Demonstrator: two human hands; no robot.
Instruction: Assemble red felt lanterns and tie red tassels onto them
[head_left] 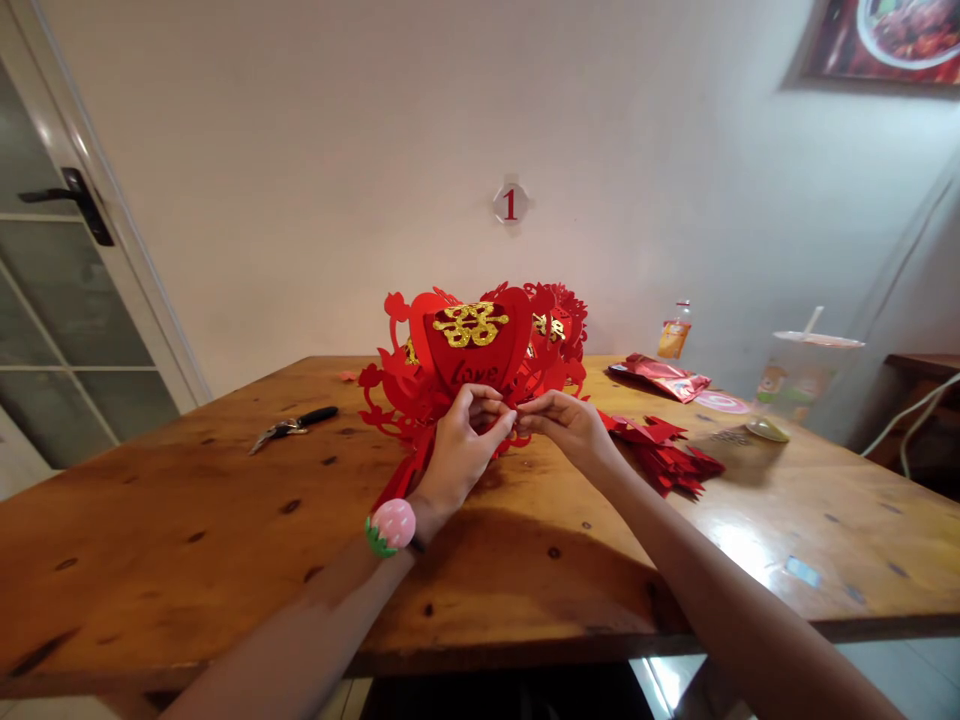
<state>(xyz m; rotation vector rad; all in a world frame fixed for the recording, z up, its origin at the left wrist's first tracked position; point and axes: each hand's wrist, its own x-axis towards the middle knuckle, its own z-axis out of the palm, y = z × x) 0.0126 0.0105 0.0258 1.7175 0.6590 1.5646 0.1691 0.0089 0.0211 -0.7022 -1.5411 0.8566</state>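
Observation:
A red paper lantern [480, 365] with gold double-happiness characters and the word "Love" stands on the wooden table in front of me. My left hand [466, 430] is closed in a pinch at its lower edge, and a strawberry-shaped band sits on that wrist. Just beside it, my right hand [566, 425] pinches at the same spot, fingertips nearly touching the left ones. The fingers hide most of what lies between them, which seems to be the lantern's red lower edge. Behind this lantern, a second red lantern [566, 320] is partly visible.
Folded red paper pieces [671, 455] lie to the right. Farther back are a red foil packet [660, 378], a small bottle [675, 332] and a plastic cup [795, 385] with a straw. Keys [289, 428] rest on the left. A wall stands behind the wooden table [225, 540].

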